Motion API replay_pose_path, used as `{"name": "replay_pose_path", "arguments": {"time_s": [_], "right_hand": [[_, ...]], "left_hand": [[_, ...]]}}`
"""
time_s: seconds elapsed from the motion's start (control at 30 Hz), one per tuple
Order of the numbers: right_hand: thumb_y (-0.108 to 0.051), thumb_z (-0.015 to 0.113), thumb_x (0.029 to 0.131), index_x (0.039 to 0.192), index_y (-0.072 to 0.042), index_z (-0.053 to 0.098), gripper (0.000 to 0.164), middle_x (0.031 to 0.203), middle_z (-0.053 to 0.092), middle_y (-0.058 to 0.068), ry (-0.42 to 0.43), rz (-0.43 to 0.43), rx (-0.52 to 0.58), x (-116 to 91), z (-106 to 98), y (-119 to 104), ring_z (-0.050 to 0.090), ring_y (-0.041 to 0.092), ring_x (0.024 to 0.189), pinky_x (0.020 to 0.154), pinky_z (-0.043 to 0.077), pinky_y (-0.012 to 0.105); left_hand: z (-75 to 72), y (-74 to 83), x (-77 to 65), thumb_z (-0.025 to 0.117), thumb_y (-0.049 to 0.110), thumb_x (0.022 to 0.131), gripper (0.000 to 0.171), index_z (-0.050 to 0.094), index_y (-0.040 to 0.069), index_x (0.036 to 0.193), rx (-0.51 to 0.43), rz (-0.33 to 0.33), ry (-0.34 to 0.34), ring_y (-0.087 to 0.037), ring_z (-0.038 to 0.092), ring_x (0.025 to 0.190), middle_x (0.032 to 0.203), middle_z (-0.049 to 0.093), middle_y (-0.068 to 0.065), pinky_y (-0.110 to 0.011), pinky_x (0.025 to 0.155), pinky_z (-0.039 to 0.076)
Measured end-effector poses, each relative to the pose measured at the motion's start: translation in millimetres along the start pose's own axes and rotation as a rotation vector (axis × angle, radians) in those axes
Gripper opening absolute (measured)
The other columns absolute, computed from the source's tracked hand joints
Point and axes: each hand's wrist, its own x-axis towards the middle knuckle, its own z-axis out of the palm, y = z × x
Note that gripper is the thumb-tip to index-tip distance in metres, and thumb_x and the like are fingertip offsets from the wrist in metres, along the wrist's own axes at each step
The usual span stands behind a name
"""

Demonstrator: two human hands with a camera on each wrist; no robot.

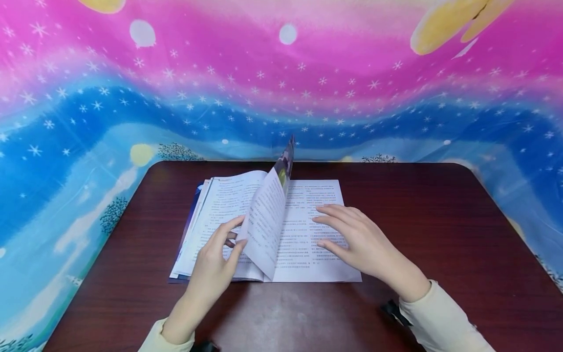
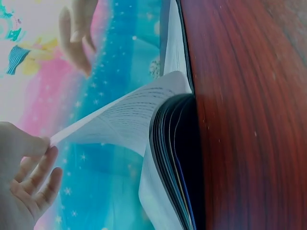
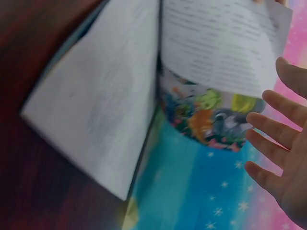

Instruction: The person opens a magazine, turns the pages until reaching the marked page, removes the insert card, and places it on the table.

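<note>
An open magazine [image 1: 228,205] with printed text lies on the dark wooden table [image 1: 418,205]. One lifted page [image 1: 264,225] stands up near the spine, leaning left. My left hand [image 1: 217,256] pinches its outer edge between thumb and fingers, as the left wrist view also shows. A colourful picture [image 3: 206,115] on another raised leaf shows in the right wrist view. Above the right-hand page [image 1: 321,195] hovers my right hand [image 1: 358,237], fingers spread and holding nothing. The thick stack of turned pages [image 2: 168,143] curves up at the spine in the left wrist view.
A pink and blue cloth [image 1: 246,83] with snowflakes hangs behind the table and along its sides. The table's far edge [image 1: 396,163] runs just in front of it. Dark wrist straps [image 1: 396,313] sit at both light sleeves [image 1: 440,318].
</note>
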Motion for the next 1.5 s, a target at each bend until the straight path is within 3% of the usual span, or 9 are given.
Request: {"name": "replay_pose_path", "arguments": {"time_s": [0.23, 0.6, 0.9, 1.13, 1.5], "right_hand": [[-0.031, 0.077, 0.087, 0.125, -0.012, 0.067, 0.043, 0.137, 0.058, 0.009, -0.063, 0.042, -0.017, -14, 4, 11, 0.051, 0.028, 0.129, 0.106, 0.038, 0.050], [-0.023, 0.082, 0.083, 0.121, -0.009, 0.069, 0.043, 0.130, 0.062, 0.010, -0.110, 0.010, -0.035, -37, 13, 26, 0.058, 0.028, 0.120, 0.099, 0.045, 0.051], [-0.024, 0.083, 0.081, 0.122, -0.010, 0.069, 0.046, 0.130, 0.063, 0.008, -0.259, 0.095, -0.017, -53, 18, 33, 0.057, 0.028, 0.122, 0.101, 0.044, 0.052], [-0.021, 0.086, 0.077, 0.123, -0.011, 0.068, 0.050, 0.133, 0.061, 0.010, -0.326, 0.097, -0.011, -60, 21, 36, 0.056, 0.030, 0.123, 0.100, 0.044, 0.054], [-0.021, 0.087, 0.075, 0.123, -0.011, 0.068, 0.053, 0.136, 0.059, 0.012, -0.344, 0.099, -0.019, -65, 26, 40, 0.056, 0.032, 0.124, 0.101, 0.044, 0.054]], "left_hand": [[-11.8, -10.4, -3.7, 0.067, -0.007, 0.089, 0.053, 0.056, 0.011, 0.137, 0.025, -0.002, 0.054, -0.017, 0.064, 0.091, 0.125, 0.064, -0.008, -0.030, 0.075, 0.051], [-26.3, -21.6, -12.4, 0.064, -0.001, 0.094, 0.048, 0.055, 0.013, 0.139, 0.107, -0.089, 0.057, -0.020, 0.065, 0.090, 0.125, 0.064, -0.010, -0.043, 0.067, 0.053], [-36.5, -33.5, -21.3, 0.068, -0.002, 0.090, 0.051, 0.055, 0.010, 0.137, 0.173, -0.152, 0.038, -0.021, 0.067, 0.085, 0.120, 0.066, -0.012, -0.044, 0.063, 0.055], [-45.6, -41.4, -27.5, 0.071, -0.003, 0.086, 0.055, 0.053, 0.006, 0.137, 0.207, -0.214, 0.035, -0.028, 0.066, 0.084, 0.109, 0.066, -0.013, -0.049, 0.066, 0.054], [-56.8, -51.0, -31.0, 0.072, 0.006, 0.089, 0.068, 0.037, 0.001, 0.147, 0.258, -0.415, -0.120, -0.039, 0.062, 0.099, 0.129, 0.055, -0.026, -0.057, 0.076, 0.052]]}}
